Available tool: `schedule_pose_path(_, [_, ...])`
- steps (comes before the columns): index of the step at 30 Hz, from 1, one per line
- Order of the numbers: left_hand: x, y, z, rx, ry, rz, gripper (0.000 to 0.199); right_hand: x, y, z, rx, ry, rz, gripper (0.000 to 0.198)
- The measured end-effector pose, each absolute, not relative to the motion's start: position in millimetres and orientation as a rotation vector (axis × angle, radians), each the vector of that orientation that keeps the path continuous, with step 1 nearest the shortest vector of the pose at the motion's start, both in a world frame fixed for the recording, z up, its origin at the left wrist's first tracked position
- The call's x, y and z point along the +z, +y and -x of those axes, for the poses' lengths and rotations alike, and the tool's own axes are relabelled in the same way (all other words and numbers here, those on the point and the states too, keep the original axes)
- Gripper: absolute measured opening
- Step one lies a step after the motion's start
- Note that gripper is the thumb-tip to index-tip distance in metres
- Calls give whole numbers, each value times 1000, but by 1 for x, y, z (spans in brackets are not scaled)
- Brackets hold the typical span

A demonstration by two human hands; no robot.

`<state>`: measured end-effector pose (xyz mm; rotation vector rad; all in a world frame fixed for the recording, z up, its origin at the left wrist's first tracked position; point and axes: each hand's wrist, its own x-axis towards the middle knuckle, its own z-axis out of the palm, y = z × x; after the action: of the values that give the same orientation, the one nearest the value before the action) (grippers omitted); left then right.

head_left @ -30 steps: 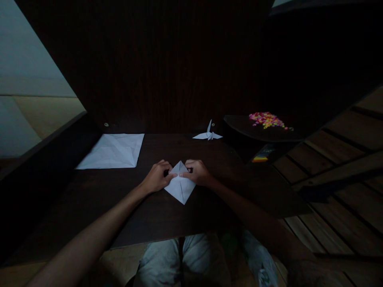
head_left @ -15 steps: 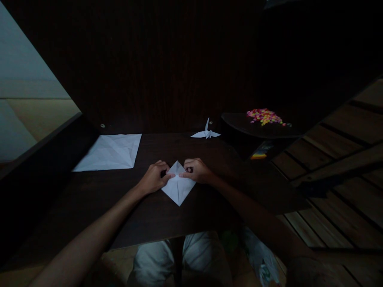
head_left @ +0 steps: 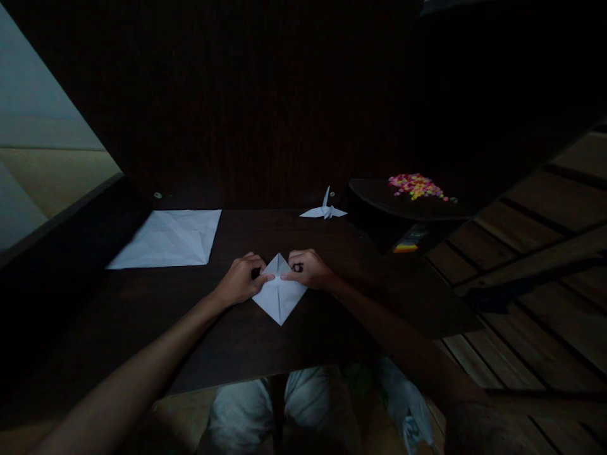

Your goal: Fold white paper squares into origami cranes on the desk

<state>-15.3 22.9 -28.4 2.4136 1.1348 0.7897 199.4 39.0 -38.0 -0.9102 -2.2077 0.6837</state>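
Note:
A white sheet of origami paper [head_left: 279, 303], folded into a diamond with a crease down its middle, lies on the dark desk [head_left: 227, 354] in front of me. My left hand [head_left: 244, 278] grips its upper left edge, the thumb pressed on top near the centre and the fingers curled. On the upper right edge my right hand [head_left: 310, 270] holds it the same way, thumb almost meeting the other. Parts of the paper under both hands are hidden. Beyond them, a finished white paper crane [head_left: 326, 212] stands against the back panel.
A creased white sheet [head_left: 171, 240] lies at the back left beside the desk's side board [head_left: 61, 234]. At the right, a curved corner shelf [head_left: 374, 196] carries a heap of small colourful pieces [head_left: 417, 186]. A plastic bag [head_left: 408, 404] is below the desk's front edge.
The whole view has shifted slightly. Both hands keep their grip on the folded paper, with the thumbs in nearly the same place; the paper's shape looks unchanged.

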Motion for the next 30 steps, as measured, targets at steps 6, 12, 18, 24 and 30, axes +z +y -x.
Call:
schedule_pose_path(6, [-30, 23, 16, 780, 1145, -2414, 18, -37, 39, -199, 687, -2212, 930, 31])
schedule_pose_path(12, [-31, 26, 16, 789, 1149, -2387, 22, -37, 39, -199, 695, -2195, 924, 31])
schedule_pose_path(18, [-30, 27, 15, 790, 1171, -2379, 22, -39, 40, -198, 707, -2193, 934, 29])
schedule_pose_path(24, [-29, 28, 15, 776, 1121, -2373, 22, -39, 41, -199, 681, -2226, 930, 31])
schedule_pose_path(30, [-30, 28, 17, 747, 993, -2358, 18, -36, 41, -199, 642, -2289, 974, 32])
